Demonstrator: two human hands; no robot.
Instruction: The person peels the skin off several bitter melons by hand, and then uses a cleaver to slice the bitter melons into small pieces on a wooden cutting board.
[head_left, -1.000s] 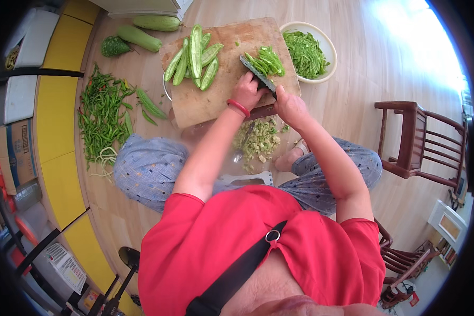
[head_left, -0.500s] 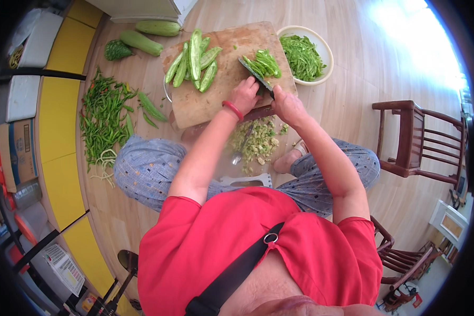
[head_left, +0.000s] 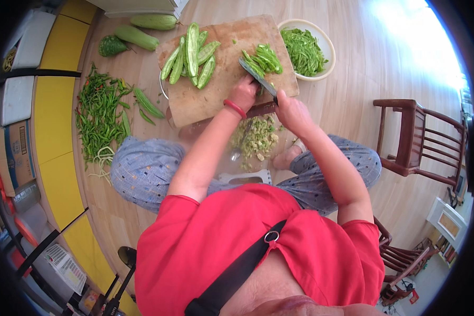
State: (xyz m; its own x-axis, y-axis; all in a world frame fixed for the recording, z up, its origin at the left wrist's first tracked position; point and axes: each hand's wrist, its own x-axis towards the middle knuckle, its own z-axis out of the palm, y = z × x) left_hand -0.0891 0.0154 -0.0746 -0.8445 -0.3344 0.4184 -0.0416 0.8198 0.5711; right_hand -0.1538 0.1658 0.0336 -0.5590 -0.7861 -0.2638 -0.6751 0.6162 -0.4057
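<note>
My right hand (head_left: 296, 113) is closed round the handle of a kitchen knife (head_left: 257, 72), its dark blade slanting to the upper left over the wooden cutting board (head_left: 224, 100). Beside the blade my left hand (head_left: 243, 92), a red bangle on its wrist, presses with curled fingers on a green gourd piece (head_left: 260, 90), mostly hidden by fingers and knife. Just beyond the blade lies a heap of cut green strips (head_left: 266, 58). Several hollowed green gourd halves (head_left: 193, 50) lie at the board's far left.
A pale bowl (head_left: 332, 55) of green shreds stands right of the board. Whole gourds (head_left: 137, 37) and a pile of green chillies (head_left: 102, 113) lie on the floor at left. Pale scraps (head_left: 259, 138) lie between my legs, by a white stool (head_left: 246, 176). A wooden chair (head_left: 405, 138) stands right.
Both hands stay at the same part of the board; the knife shows slightly more of its blade, leaning a little differently. The whole view has shifted slightly.
</note>
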